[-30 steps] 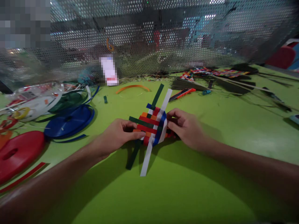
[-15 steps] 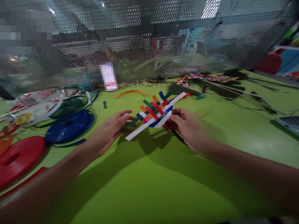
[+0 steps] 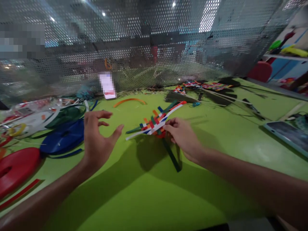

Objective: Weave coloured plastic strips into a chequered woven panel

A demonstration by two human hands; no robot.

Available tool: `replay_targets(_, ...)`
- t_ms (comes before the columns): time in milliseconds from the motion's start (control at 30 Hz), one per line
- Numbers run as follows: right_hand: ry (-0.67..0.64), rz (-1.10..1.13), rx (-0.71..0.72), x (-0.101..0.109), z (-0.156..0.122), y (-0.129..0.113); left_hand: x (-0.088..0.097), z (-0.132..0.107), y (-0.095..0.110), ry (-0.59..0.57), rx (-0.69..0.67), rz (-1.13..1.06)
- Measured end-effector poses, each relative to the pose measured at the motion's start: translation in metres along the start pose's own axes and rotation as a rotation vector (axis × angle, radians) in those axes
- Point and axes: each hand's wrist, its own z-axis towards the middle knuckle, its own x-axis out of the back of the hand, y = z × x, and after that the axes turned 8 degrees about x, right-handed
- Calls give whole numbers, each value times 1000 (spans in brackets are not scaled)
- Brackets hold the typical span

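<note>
Green tabletop (image 3: 134, 199) under woven strips (image 3: 155, 123) between hands (image 3: 97, 138) (image 3: 184, 136)

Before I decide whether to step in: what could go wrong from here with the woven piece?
1. Only the right hand grips the woven piece, at one side; the left hand is open and apart from it, so it could tip or twist.
2. The white strip end sticks out loose and might slip from the weave.
3. The dark green strip trailing below could snag.
</note>
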Motion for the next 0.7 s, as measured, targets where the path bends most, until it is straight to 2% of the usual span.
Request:
replay_targets(33, -43, -92, 8, 0, 0, 0, 1, -4, 4, -8, -213, 127)
replay_targets(67, -99, -183, 38, 0, -1, 1, 0, -9, 8, -71, -408, 192)
replay_targets(100, -165, -262, 89, 1, -2, 2, -1, -16, 12, -243, -511, 221)
replay_targets(133, -233, -336, 152, 2, -3, 3, -4, -22, 15, -367, -567, 225)
replay_targets(167, -294, -405, 222, 5, -5, 5, -7, -27, 17, -436, -606, 231)
replay_targets(200, -341, -462, 301, 8, -8, 8, -11, -32, 17, -457, -630, 262)
replay_targets(267, -396, -561, 484, 15, -13, 13, -17, -36, 13, -479, -617, 294)
replay_targets(367, -483, -660, 855, 24, -17, 21, -21, -35, 2, -532, -536, 299)
replay_targets(433, -511, -727, 1010, 25, -15, 25, -22, -34, -4, -567, -472, 279)
replay_targets(700, -559, -837, 1047, 18, -1, 27, -26, -30, -12, -649, -313, 192)
